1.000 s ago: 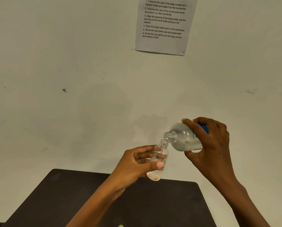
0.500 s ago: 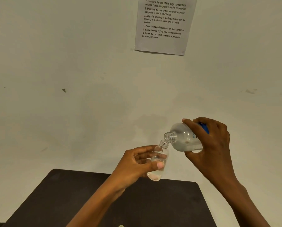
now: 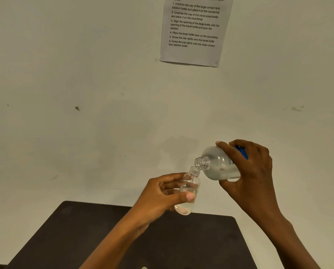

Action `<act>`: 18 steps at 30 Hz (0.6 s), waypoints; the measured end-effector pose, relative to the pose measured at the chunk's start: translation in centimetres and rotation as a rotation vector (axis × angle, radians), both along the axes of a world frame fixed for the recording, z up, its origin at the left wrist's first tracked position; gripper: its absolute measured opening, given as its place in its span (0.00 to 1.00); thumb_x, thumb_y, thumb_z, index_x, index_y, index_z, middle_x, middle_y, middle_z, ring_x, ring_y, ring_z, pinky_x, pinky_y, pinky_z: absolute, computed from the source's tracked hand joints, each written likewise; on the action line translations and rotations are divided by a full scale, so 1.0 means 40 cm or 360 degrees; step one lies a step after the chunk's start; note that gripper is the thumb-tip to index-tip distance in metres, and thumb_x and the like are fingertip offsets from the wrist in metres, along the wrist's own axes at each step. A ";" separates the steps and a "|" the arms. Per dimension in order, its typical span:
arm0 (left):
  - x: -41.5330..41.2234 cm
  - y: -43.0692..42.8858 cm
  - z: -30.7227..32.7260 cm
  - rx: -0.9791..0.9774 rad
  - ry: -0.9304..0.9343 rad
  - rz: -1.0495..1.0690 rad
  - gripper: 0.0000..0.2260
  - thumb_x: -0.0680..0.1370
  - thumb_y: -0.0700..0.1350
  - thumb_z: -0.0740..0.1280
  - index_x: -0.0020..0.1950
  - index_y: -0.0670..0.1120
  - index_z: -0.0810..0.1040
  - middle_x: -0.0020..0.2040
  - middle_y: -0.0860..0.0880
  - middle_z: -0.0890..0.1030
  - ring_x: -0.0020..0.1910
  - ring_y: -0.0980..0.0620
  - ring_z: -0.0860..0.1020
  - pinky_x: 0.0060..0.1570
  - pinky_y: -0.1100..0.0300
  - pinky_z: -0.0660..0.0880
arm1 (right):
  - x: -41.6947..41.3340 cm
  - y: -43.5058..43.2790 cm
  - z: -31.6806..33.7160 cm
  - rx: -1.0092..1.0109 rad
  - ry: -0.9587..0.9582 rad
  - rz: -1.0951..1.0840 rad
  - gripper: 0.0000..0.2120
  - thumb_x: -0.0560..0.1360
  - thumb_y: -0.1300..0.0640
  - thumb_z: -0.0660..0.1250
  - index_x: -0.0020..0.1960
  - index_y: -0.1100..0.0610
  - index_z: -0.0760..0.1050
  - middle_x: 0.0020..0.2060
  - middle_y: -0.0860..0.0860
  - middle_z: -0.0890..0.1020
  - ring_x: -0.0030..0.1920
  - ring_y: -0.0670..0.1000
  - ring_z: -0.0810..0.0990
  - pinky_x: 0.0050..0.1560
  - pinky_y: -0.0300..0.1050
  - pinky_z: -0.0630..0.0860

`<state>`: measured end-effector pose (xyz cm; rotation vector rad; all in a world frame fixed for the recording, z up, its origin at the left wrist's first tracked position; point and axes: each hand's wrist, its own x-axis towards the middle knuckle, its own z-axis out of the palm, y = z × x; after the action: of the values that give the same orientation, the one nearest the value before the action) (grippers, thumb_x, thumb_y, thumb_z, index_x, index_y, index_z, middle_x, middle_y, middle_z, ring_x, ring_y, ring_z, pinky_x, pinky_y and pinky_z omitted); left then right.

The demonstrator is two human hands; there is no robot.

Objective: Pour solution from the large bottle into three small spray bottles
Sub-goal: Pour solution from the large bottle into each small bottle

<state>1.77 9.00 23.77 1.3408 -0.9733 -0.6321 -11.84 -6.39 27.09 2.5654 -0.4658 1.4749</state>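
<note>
My right hand (image 3: 251, 175) grips the large clear bottle (image 3: 217, 164), which is tipped down to the left with its open threaded neck over the small bottle's mouth. A blue label shows between my fingers. My left hand (image 3: 160, 195) holds the small clear spray bottle (image 3: 188, 193) slightly tilted, thumb across its front, above the far edge of the dark table. A thin stream runs into the small bottle, and clear liquid stands in its lower part. The small bottle has no cap on it. No other small bottles or caps are in view.
A dark brown table (image 3: 84, 239) fills the lower part of the view, its far edge near the pale wall. A printed instruction sheet (image 3: 195, 30) is stuck on the wall above.
Both hands and bottles have held almost the same pose; the pouring goes on.
</note>
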 end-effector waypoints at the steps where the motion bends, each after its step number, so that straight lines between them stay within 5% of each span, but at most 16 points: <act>1: 0.000 0.001 0.001 0.0001 0.0000 -0.0001 0.20 0.63 0.50 0.74 0.54 0.59 0.77 0.54 0.55 0.82 0.54 0.56 0.80 0.47 0.59 0.81 | 0.000 0.000 0.000 0.0004 -0.0001 0.0004 0.39 0.56 0.61 0.80 0.63 0.48 0.67 0.54 0.57 0.76 0.57 0.55 0.66 0.55 0.50 0.64; 18: 0.000 0.006 0.005 0.0019 0.0017 -0.0021 0.23 0.61 0.50 0.74 0.55 0.56 0.79 0.53 0.53 0.83 0.53 0.56 0.81 0.48 0.53 0.81 | 0.000 0.006 0.008 -0.0011 -0.0007 0.0004 0.39 0.56 0.61 0.80 0.62 0.48 0.67 0.53 0.56 0.76 0.57 0.55 0.66 0.54 0.49 0.63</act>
<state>1.78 9.22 23.95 1.3412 -0.9716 -0.6558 -11.86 -6.14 27.42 2.5586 -0.4573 1.4810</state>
